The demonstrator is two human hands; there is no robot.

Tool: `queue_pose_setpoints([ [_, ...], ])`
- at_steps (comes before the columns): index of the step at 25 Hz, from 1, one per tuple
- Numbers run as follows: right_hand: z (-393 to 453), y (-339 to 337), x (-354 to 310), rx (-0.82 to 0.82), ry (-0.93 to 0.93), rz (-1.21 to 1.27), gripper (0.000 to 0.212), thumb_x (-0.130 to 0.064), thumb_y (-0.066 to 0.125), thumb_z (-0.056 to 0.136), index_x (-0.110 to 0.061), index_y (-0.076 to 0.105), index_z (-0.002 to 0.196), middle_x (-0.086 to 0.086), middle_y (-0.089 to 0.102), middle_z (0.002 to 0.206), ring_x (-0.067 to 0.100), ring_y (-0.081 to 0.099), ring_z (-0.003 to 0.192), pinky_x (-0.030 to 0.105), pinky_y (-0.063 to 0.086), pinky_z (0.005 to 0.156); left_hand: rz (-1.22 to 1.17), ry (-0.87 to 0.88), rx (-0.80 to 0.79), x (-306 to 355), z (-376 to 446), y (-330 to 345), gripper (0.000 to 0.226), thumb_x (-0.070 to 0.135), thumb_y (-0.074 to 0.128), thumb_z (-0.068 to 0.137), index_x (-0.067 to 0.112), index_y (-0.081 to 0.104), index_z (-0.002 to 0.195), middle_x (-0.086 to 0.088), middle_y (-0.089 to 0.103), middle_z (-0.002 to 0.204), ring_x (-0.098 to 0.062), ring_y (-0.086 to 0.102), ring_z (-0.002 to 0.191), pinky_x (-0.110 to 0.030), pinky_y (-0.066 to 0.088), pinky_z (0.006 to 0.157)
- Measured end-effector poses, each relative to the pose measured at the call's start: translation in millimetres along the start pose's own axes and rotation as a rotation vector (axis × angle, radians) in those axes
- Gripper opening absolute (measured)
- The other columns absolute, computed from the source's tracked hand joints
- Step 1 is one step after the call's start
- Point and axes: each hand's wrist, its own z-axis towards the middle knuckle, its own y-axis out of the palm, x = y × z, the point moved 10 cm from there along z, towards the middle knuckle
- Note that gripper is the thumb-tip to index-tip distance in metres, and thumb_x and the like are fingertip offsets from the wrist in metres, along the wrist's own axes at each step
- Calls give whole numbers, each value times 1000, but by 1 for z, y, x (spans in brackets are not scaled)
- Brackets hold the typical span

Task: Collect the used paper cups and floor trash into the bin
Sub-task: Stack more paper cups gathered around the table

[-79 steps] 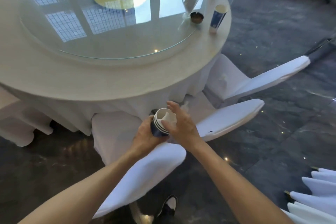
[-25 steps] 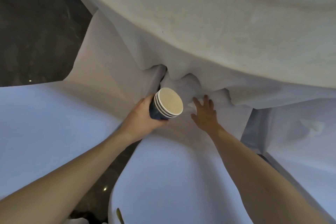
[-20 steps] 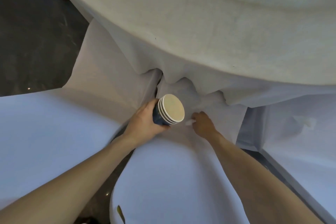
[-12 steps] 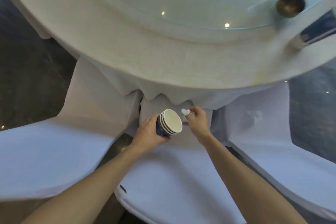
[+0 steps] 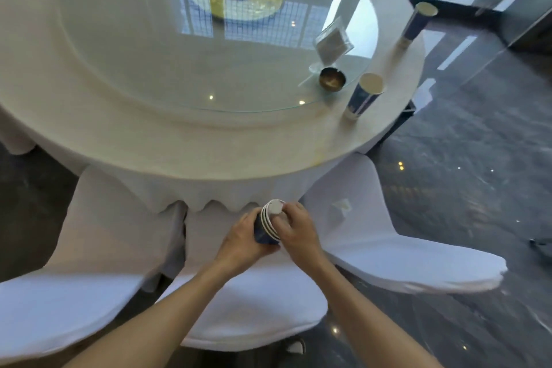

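My left hand [image 5: 242,237] grips a nested stack of blue paper cups [image 5: 266,227], tipped sideways with its mouth toward the right. My right hand [image 5: 295,230] is pressed against that mouth, fingers pinching a small white paper scrap [image 5: 275,207] at the rim. Both hands hover over the middle white chair seat, just below the tablecloth's edge. Two more blue paper cups stand on the table's right side, one near [image 5: 363,95] and one farther back [image 5: 418,22]. Another white scrap [image 5: 340,207] lies on the right chair. No bin is in view.
The round white table [image 5: 209,155] carries a glass turntable [image 5: 149,69] with a brass bowl [image 5: 331,78] and a clear card holder [image 5: 333,45]. Three white-covered chairs [image 5: 388,260] crowd its near edge. Dark polished floor [image 5: 466,188] stretches to the right.
My right hand picked the white scrap off the chair under the tablecloth and brought it up to the mouth of the cup stack. My head rose, bringing the tabletop into view.
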Motion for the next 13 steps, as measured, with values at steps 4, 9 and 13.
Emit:
queue_pose_setpoints([
  [4,-42,-60,12,-20,-66,9,37,-49,59,93,-32,67,125,-14,68,117,1,64,107,26,54,91,52,64,19,34,-28,37,81,45,94,67,39,54,137,14,65,124,-11,66,110,-28,55,88],
  [9,-96,-134,28,-40,-242,-135,39,-30,54,103,-14,65,137,3,58,144,18,53,132,36,45,112,9,60,80,69,-67,98,79,41,95,66,40,56,134,17,67,122,-7,67,108,-24,52,82],
  [13,-131,-170,53,-254,-267,-268,44,-42,39,107,-17,73,121,4,70,129,23,62,116,43,49,102,16,117,75,107,-89,149,80,56,91,56,44,57,128,20,69,118,0,68,103,-24,55,83],
])
